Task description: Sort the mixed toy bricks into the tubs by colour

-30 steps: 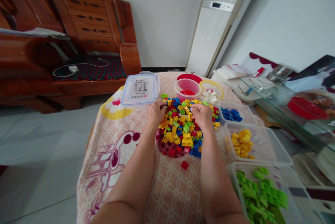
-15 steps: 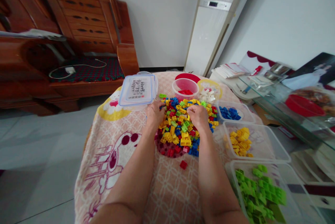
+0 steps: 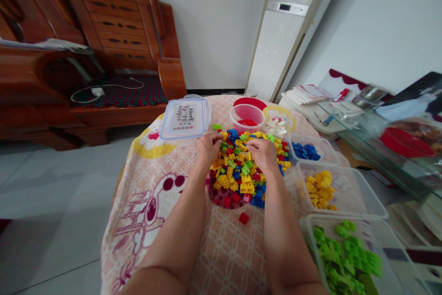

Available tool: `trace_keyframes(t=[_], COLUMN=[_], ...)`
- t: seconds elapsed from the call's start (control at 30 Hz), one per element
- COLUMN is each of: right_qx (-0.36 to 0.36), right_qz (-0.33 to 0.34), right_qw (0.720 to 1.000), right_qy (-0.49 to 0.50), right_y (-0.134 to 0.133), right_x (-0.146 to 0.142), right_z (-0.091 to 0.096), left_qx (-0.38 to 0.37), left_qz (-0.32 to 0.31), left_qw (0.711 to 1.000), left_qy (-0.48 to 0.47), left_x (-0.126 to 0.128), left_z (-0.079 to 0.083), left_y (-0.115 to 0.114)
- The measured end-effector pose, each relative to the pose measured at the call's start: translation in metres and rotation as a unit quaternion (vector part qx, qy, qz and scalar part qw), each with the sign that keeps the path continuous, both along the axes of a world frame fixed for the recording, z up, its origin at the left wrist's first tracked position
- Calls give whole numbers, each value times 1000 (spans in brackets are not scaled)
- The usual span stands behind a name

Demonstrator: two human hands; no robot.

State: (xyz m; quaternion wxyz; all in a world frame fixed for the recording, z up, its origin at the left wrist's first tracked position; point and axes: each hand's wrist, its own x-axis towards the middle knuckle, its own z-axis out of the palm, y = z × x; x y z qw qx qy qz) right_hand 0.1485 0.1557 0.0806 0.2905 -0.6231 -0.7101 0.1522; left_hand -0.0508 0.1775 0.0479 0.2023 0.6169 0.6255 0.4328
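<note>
A heap of mixed toy building bricks (image 3: 238,170) in yellow, red, blue and green lies on the cloth-covered table. At the heap's left edge, my left hand (image 3: 209,147) has its fingers curled together over the bricks. My right hand (image 3: 264,151) is over the right part of the heap, its thumb and fingertips pinched together. Whatever is between the fingers of either hand is too small or hidden to make out. A single red brick (image 3: 243,218) lies apart on the cloth, between my forearms.
On the right stand clear boxes of blue bricks (image 3: 305,151), yellow bricks (image 3: 319,189) and green bricks (image 3: 345,253). Behind the heap are a round tub (image 3: 247,113) with red bricks and a pile of white bricks (image 3: 276,126). A clear lidded box (image 3: 184,118) sits at the back left.
The view has shifted slightly, moving everything a little to the right. My left fingers have drawn closer together and rise slightly over the heap's edge. My right hand stays pinched over the bricks.
</note>
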Motion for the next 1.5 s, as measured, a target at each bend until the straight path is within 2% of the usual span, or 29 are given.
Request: trace_keyframes(t=[0.1,0.27,0.53,0.77,0.97,1.13,1.37,1.5], right_qx=[1,-34,-75,-81,-93,-85,-80,-70], right_qz=[17,21,23,43,11,-10,-15,-9], right_qw=[998,979,976,975,979,985,986,989], right_qy=[-67,-198,-203,-204,-182,-153,-143,-128], right_y=[-4,-11,-10,-11,-8,-5,-4,-3], right_x=[-15,-36,-29,-29,-32,-32,-29,-26], right_z=[2,5,8,9,6,2,0,-1], left_qx=[3,1,-35,-41,-32,-33,-27,-27], left_qz=[-32,-132,-214,-216,-218,-202,-182,-171], left_qw=[999,988,964,961,962,971,981,984], left_qy=[10,78,152,166,162,124,57,49], left_x=[-1,0,-3,-2,0,1,0,0], left_z=[2,10,21,21,19,16,17,18], left_y=[-1,-3,-8,-7,-7,-4,-6,-6])
